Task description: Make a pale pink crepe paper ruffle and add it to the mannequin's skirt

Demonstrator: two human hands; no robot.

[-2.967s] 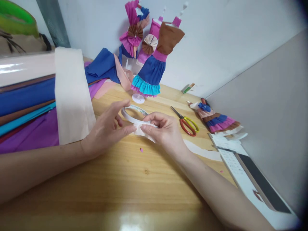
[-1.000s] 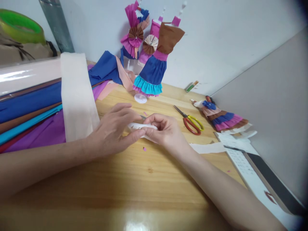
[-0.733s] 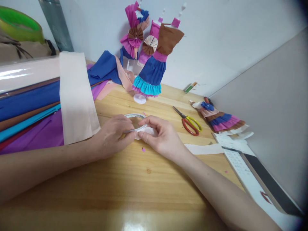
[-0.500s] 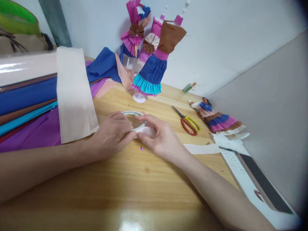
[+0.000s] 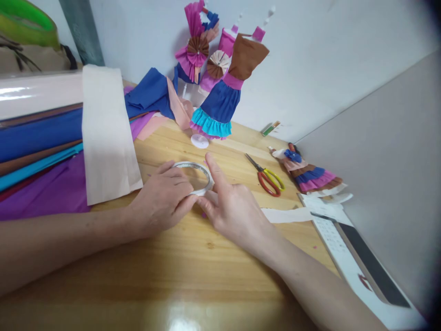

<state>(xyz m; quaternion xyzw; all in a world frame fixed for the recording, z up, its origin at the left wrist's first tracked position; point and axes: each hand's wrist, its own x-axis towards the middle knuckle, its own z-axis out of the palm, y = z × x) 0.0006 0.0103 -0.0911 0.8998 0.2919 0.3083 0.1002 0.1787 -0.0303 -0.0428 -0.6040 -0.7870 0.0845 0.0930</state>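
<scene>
A white tape roll (image 5: 208, 180) is between both hands above the wooden table. My left hand (image 5: 161, 197) wraps its fingers over the roll's left side, thumb along the lower edge. At the roll's right side is my right hand (image 5: 229, 202), its index finger stretched up beside the rim and its thumb near the lower edge. Those two fingers are apart; the others are curled under and hidden. A bit of white strip (image 5: 211, 197) shows between the right thumb and index finger. Another white strip (image 5: 287, 215) lies to the right, running from behind the right wrist.
Scissors (image 5: 268, 179) lie right of the hands. Dressed paper figures (image 5: 220, 99) stand behind; another dress (image 5: 310, 172) lies at the right by a white paper cutter (image 5: 330, 234). Rolls of coloured paper (image 5: 41, 133) and a cream sheet (image 5: 108, 138) fill the left.
My right index finger has moved off the roll's inside and now points up along its outer right side. More of the roll's ring shows. The left hand keeps its hold.
</scene>
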